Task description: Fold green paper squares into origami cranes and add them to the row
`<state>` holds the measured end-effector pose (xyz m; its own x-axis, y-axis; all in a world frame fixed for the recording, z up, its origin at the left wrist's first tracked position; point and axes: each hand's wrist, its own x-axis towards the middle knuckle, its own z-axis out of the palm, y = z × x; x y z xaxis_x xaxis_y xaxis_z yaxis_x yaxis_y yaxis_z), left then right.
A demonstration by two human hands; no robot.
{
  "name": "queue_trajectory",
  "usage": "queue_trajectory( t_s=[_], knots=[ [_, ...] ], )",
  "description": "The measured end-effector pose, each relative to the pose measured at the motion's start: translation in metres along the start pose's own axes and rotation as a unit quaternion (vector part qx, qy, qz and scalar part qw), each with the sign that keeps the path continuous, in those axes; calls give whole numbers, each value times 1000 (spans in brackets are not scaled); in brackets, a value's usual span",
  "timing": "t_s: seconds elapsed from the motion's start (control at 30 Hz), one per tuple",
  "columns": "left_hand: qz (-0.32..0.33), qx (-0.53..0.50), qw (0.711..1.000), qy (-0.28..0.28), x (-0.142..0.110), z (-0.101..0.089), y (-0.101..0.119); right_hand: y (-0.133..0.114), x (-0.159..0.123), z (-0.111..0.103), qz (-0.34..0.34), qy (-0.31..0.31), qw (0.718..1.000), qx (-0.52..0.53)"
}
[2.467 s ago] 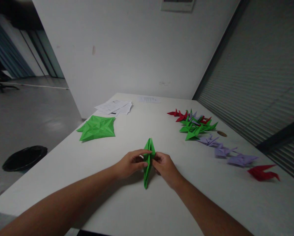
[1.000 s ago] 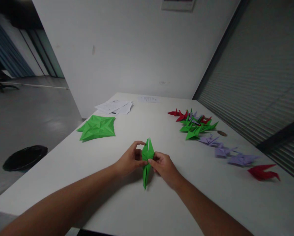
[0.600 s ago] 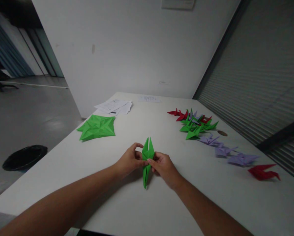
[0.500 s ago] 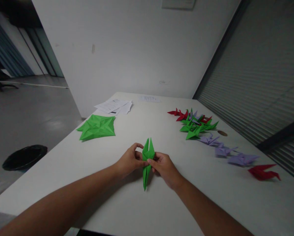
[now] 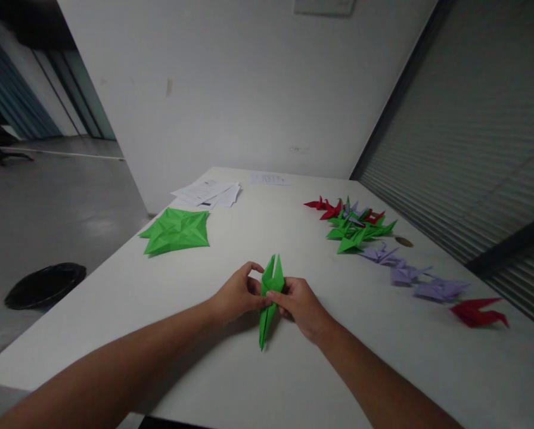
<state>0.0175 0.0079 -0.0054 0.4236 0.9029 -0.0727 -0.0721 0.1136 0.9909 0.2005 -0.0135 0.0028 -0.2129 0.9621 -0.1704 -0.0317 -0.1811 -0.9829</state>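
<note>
A long, narrow green folded paper piece (image 5: pixel 267 301) lies lengthwise on the white table (image 5: pixel 231 381), two pointed tips at its far end. My left hand (image 5: pixel 235 295) pinches its left side near the middle, fingers curled. My right hand (image 5: pixel 299 305) pinches its right side, thumb on top of the paper. Both hands rest on the table at the middle of the piece.
A flat stack of creased green paper (image 5: pixel 176 231) lies at the left, white printed sheets (image 5: pixel 207 193) behind it. Folded paper cranes in red, green and purple (image 5: pixel 356 225) run along the right side, a red one (image 5: pixel 477 313) nearest. A black bin (image 5: pixel 43 286) sits on the floor left.
The green piece has been folded narrower and shifted slightly towards me. My fingers have closed in on its middle; both hands stay at the same spot.
</note>
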Motion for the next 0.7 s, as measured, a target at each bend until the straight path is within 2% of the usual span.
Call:
queue_trajectory(
  t_s=[0.27, 0.7],
  knots=[
    [-15, 47, 998, -41, -4, 1, 1, -2, 2, 1, -22, 58, 998, 16],
    [-55, 128, 987, -79, -8, 1, 3, -1, 8, -8, -64, 118, 989, 65]
  ],
)
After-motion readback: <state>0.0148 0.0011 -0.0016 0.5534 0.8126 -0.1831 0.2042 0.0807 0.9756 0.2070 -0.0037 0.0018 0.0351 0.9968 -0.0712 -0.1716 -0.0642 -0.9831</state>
